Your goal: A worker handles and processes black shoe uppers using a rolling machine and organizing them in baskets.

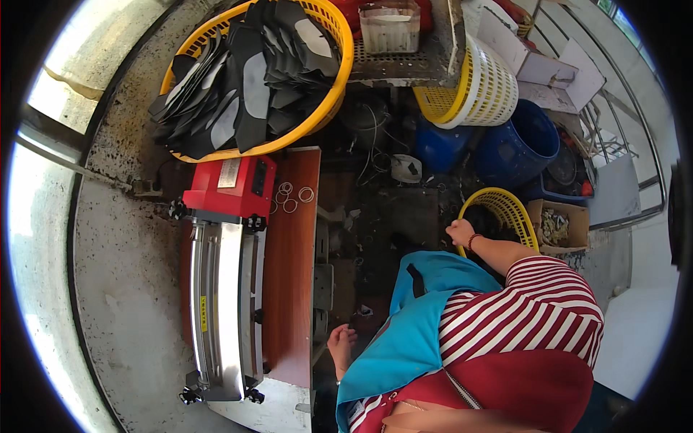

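My right hand point(460, 232) is closed on the left rim of a yellow plastic basket point(521, 217), which stands low at the right with dark pieces inside. My left hand point(341, 345) hangs beside the table's right edge, its fingers loosely bent and slightly apart, with no object seen in it. Nearest to it is the reddish-brown tabletop point(292, 317). On that table lies a long machine with a red housing point(231, 189) and a shiny metal roller section point(229, 303). Several pale rings point(290, 205) rest near the housing.
A large yellow basket point(345, 72) heaped with black and grey flat pieces point(256, 79) sits beyond the machine. Stacked white and yellow baskets point(491, 83), blue barrels point(516, 144) and a cardboard box point(559, 225) crowd the far right. A metal railing point(653, 151) runs along the right side.
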The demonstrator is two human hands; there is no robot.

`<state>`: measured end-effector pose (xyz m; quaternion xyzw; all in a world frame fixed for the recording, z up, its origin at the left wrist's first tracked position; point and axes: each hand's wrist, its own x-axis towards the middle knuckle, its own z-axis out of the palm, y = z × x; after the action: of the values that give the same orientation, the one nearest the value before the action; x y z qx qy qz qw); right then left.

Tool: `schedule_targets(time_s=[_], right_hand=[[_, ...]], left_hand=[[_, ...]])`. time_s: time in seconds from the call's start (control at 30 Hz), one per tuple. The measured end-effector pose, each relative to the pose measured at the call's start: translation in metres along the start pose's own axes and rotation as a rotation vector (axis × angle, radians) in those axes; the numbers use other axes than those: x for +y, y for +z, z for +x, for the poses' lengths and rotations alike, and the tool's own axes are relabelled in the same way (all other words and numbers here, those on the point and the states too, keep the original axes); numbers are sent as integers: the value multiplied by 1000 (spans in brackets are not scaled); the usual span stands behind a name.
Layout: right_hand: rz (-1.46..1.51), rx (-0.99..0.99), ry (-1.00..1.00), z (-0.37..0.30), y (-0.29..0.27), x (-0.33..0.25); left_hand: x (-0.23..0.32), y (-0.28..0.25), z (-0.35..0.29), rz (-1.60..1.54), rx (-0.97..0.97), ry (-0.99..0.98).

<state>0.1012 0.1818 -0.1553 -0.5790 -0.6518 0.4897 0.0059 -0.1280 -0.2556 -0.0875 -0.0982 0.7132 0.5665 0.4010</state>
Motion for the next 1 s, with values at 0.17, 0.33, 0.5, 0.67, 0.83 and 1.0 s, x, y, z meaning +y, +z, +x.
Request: schedule_targets(time_s=[0.17, 0.33, 0.5, 0.67, 0.83, 1.0], right_hand=[[231, 172, 235, -2, -74, 20], [404, 254, 46, 87, -141, 6], [180, 754, -400, 226, -257, -38], [330, 821, -310, 296, -312, -130], [106, 814, -284, 322, -318, -158], [111, 798, -266, 324, -321, -147]], left_hand=[[30, 43, 16, 203, -121, 22], [51, 112, 44, 262, -202, 25], [97, 234, 68, 407, -368, 45], [143, 360, 98, 502, -641, 183], [193, 479, 109, 787, -752, 326], [220, 556, 109, 831, -972, 310]])
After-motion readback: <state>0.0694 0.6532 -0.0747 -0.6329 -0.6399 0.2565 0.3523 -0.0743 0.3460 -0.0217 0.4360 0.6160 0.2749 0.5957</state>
